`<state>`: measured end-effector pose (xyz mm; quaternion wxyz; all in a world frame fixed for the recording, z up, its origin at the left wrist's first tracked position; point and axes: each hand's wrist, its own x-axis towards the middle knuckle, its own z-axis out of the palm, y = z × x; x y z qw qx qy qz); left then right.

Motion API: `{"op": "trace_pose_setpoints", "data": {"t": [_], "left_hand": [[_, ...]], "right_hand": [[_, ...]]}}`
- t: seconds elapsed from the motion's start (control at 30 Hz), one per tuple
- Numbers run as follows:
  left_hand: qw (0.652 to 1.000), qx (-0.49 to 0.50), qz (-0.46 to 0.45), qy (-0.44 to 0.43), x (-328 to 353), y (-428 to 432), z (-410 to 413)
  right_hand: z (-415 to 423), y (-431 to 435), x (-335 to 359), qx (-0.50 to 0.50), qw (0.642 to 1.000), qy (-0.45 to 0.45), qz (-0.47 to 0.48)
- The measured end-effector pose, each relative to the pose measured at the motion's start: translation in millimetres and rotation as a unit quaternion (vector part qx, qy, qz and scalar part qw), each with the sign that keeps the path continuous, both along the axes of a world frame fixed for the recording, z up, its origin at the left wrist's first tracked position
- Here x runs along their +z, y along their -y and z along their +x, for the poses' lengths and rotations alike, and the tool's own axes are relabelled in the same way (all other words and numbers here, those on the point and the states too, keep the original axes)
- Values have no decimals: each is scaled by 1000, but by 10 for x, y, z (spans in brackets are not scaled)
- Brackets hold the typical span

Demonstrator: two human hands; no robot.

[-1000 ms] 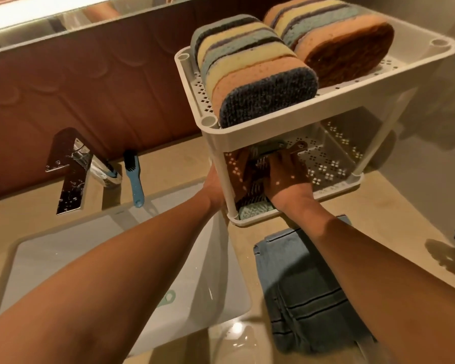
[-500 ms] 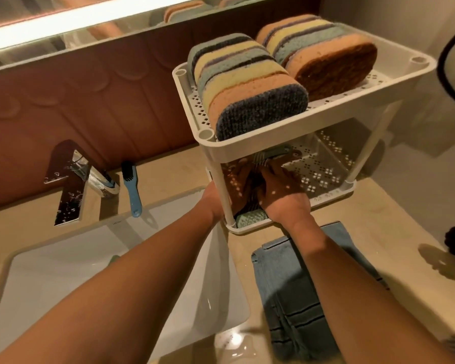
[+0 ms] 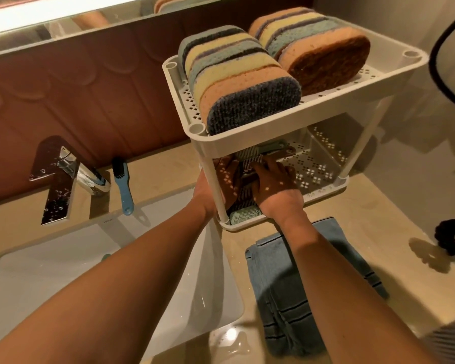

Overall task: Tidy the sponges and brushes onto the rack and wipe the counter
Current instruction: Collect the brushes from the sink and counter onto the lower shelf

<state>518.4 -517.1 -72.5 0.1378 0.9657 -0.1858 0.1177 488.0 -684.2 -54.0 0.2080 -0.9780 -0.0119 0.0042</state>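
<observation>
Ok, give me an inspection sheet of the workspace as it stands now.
Surface: beige counter, puddle at the near edge.
Job's things: two rows of sponges upright on the rack, top tier; green-handled brush on the lower tier; blue brush not yet racked, beside the faucet; blue towel on the counter.
Clutter: black coiled thing, right edge.
Hands: left hand and right hand both in the lower tier; right fingers flat; left's grip hidden.
Cables: nothing seen.
Surroundings: sink, mirror, brown wall panel.
</observation>
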Motion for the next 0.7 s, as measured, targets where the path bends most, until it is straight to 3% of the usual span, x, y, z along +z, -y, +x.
{"op": "trace_pose_setpoints", "data": {"t": [0.13,0.2,0.27,0.33,0.4,0.7], "left_hand": [[991,-19,130,-36,117,-6,-2],[988,-29,149,-20,116,17,-33],[994,-27,103,-29,181,30,-57],[995,9,-39,-93,189,45,-65],[988,35,-121,-89,165,61,-82],[993,-22,-66,-95,216,4,-83]], "right_hand": [[30,-3,-26,6,1000,4,-10],[42,5,-36,8,1000,5,-11],[42,8,-41,14,1000,6,-14],[33,9,-33,19,1000,6,-22],[30,8,-22,23,999,7,-28],[36,7,-4,35,999,-3,-27]]}}
